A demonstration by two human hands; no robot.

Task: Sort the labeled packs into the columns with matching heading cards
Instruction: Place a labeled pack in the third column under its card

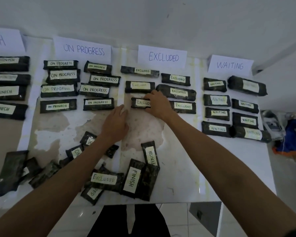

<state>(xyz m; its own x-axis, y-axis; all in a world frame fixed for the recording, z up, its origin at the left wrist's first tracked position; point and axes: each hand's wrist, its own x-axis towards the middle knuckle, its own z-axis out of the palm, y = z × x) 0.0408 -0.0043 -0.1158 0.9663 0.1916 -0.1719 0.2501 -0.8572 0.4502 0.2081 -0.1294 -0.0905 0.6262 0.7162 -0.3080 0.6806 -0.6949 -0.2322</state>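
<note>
Four white heading cards stand at the back: FINISH (5,39), ON PROGRESS (83,49), EXCLUDED (162,56) and WAITING (230,65). Dark packs with white labels lie in rows under each card. My right hand (158,103) grips an Excluded pack (140,102) in the third row of the EXCLUDED column. My left hand (115,124) lies flat on the table, holding nothing, just left of that pack. An unsorted heap sits near the front edge, with an Excluded pack (103,179) and two FINISH packs (132,180) (151,154) showing their labels.
The table (178,177) is covered in white paper with worn patches in the middle. Its front edge runs near my body and its right edge past the WAITING column. A blue and orange object (294,139) and white items lie on the floor at right.
</note>
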